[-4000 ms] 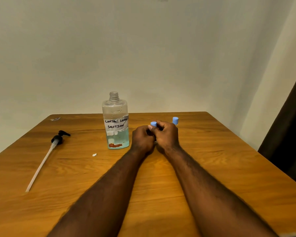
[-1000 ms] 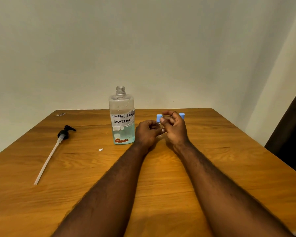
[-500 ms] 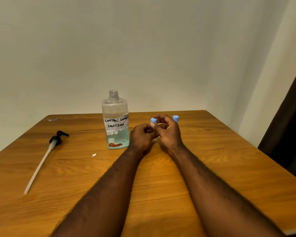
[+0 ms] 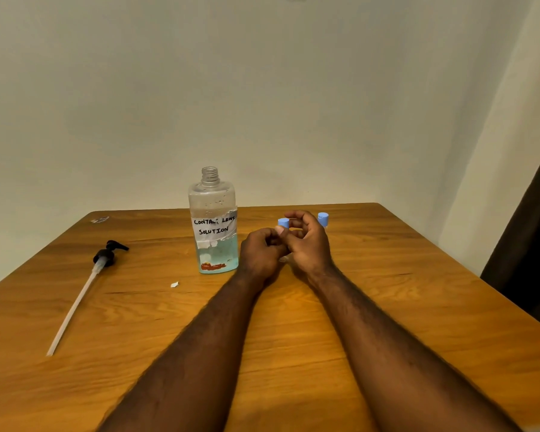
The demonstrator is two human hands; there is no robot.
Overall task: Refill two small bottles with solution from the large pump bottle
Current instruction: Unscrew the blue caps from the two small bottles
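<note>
I saw the left hand (image 4: pixel 261 254) curled round a blue-capped small bottle (image 4: pixel 283 222), just right of the large bottle (image 4: pixel 212 226). The right hand (image 4: pixel 309 244) was half-curled, thumb at the small bottle's top, grip unclear.

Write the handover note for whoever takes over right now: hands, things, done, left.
Left hand: curled round the near small bottle, body hidden in the grip.
Right hand: thumb against that bottle's blue cap; a firm pinch cannot be told.
Large bottle: upright, open-necked, partly full, left of the hands. Its pump lies on the table further left.
Second small bottle: capped, behind the right hand.
Done: pump off.
Left: uncap both small bottles, fill, recap; their levels are not visible.
</note>
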